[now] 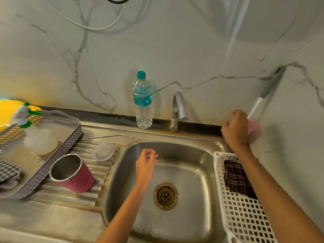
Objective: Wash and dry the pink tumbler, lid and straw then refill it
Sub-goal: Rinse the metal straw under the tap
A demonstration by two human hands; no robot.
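Observation:
The pink tumbler stands tilted on the ribbed drainboard left of the steel sink, its steel mouth open toward me. Its clear lid lies flat just behind it. Along the sink's back ledge lies the bent metal straw. My left hand hovers over the basin with loosely curled fingers, holding nothing. My right hand is at the back right corner, gripping a bottle brush by its pink sponge head; the brush's white and grey handle leans up the wall.
A full water bottle stands beside the tap at the back. A grey tray with a checked cloth and a spray bottle sits at left. A white basket with a dark cloth sits at right.

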